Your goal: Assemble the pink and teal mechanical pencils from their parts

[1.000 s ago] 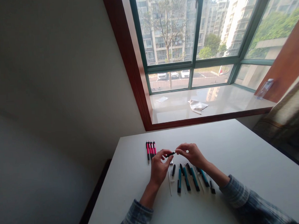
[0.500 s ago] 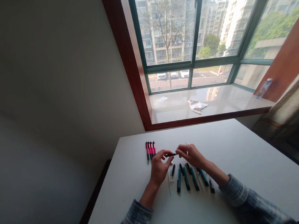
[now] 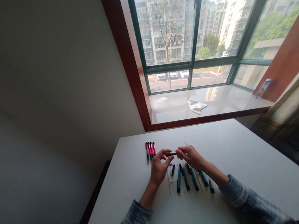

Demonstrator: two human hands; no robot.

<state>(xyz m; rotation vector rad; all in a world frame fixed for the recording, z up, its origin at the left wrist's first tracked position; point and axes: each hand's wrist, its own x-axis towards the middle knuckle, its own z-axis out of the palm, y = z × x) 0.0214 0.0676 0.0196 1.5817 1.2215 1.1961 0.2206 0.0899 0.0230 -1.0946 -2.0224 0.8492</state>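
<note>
My left hand (image 3: 160,167) and my right hand (image 3: 191,157) meet in the air over a white table (image 3: 215,148). Between their fingertips is a short black pen part (image 3: 171,154), pinched at the right end and touching the left fingers. A thin white stick tip (image 3: 186,144) shows behind my right hand, and I cannot tell if it is held. Left of my hands lie several pink-and-black pens (image 3: 150,152) side by side. Below them lie several teal pen barrels (image 3: 186,181), small black parts (image 3: 173,170) and thin white refills (image 3: 169,184).
The table's back edge runs below a white stone window sill (image 3: 208,104) with a crumpled cloth (image 3: 197,106) on it. A plastic bottle (image 3: 265,88) stands at the sill's far right. A curtain (image 3: 283,116) hangs to the right, and a wall (image 3: 52,96) fills the left.
The black pen part has turned from a slight tilt to nearly level. My right hand has shifted slightly down, and the white stick tip has come into view behind it.
</note>
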